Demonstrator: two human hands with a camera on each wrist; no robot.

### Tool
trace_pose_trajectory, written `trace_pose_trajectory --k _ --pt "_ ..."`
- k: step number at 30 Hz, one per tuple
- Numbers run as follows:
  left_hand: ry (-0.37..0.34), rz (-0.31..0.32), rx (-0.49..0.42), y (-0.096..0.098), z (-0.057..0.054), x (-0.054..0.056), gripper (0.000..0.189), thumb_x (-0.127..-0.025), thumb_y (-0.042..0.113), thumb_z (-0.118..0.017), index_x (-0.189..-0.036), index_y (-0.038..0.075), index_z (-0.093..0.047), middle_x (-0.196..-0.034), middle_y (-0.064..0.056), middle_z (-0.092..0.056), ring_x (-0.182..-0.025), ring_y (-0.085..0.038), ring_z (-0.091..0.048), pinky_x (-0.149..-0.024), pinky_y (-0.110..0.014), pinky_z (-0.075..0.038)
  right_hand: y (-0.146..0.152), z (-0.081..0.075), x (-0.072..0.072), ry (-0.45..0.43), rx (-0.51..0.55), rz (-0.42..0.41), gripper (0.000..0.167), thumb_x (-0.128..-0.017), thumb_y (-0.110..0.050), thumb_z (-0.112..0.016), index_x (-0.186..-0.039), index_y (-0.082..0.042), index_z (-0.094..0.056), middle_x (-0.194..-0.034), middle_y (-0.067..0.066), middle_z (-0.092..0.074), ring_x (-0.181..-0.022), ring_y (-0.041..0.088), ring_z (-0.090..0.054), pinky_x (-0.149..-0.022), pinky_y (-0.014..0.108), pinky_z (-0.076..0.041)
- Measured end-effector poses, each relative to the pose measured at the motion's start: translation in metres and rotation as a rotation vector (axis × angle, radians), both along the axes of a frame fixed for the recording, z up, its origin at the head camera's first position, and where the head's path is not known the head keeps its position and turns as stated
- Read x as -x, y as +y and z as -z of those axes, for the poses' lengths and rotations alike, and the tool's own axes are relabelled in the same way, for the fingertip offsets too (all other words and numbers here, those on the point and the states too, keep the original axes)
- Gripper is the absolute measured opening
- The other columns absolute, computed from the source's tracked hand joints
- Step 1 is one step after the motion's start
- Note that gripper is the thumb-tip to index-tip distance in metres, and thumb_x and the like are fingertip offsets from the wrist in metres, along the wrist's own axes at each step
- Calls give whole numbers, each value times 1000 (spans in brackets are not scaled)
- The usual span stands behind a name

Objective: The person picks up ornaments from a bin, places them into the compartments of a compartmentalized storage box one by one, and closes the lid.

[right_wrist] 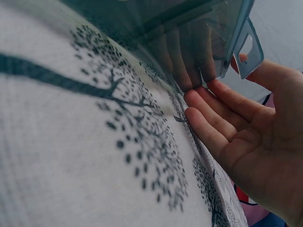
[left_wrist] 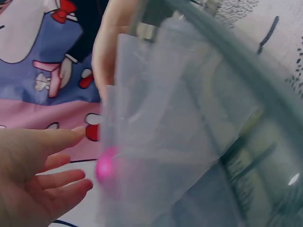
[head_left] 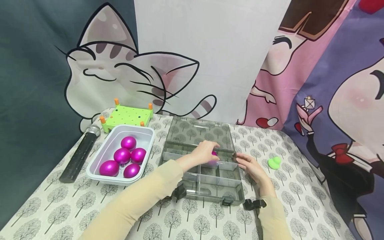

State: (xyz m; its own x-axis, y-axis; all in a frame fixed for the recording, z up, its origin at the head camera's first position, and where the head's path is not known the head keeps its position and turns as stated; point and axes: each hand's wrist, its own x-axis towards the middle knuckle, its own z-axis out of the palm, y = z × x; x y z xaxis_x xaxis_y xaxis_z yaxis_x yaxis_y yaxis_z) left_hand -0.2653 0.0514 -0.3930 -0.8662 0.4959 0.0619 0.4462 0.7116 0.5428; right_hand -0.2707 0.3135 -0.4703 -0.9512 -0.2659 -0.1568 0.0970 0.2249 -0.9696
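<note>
The left hand (head_left: 203, 153), fingers parted, hovers beside a ball (left_wrist: 106, 165) in a box (head_left: 207, 199). The right hand (head_left: 252, 168), fingers straight, touches the box.

"What is the left hand (head_left: 201, 154) doing?"
"It is hovering above the divided box (head_left: 220, 190), fingers (left_wrist: 61, 178) curving loosely, the left arm (head_left: 135, 196) slanting from the box's near left."
"And the right hand (head_left: 252, 169)?"
"Its fingers are extending against the box's right side."
</note>
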Motion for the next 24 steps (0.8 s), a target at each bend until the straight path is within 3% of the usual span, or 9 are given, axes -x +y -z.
trace_pose_trajectory --k 4,13,20,24 --pt "-26 57 -35 -12 -16 0 42 -86 16 -74 -125 4 -63 -125 -13 -67 -112 -26 -66 -99 -38 -53 0 1 0 2 8 10 56 -101 -14 -50 -144 15 -29 -145 24 -42 -100 -8 -60 -93 13 -50" --pt "56 130 5 -58 -49 2 35 -87 15 -72 -120 3 -66 -119 -9 -70 -106 -24 -68 -95 -34 -55 0 1 0 3 13 11 57 -101 -14 -50 -144 15 -29 -146 26 -41 -101 -8 -59 -93 13 -49" --pt "114 59 3 -109 -52 5 36 -87 14 -71 -120 3 -66 -120 -12 -70 -109 -26 -67 -97 -36 -54 0 3 0 18 26 8 56 -100 -11 -51 -143 17 -29 -130 2 -56 -102 -6 -61 -92 13 -50" --pt "123 6 4 -137 -52 7 39 -86 15 -72 -122 2 -65 -121 -14 -69 -109 -28 -66 -97 -41 -53 -1 2 0 11 25 13 56 -99 -11 -51 -143 17 -29 -134 10 -55 -102 -5 -61 -92 13 -50"
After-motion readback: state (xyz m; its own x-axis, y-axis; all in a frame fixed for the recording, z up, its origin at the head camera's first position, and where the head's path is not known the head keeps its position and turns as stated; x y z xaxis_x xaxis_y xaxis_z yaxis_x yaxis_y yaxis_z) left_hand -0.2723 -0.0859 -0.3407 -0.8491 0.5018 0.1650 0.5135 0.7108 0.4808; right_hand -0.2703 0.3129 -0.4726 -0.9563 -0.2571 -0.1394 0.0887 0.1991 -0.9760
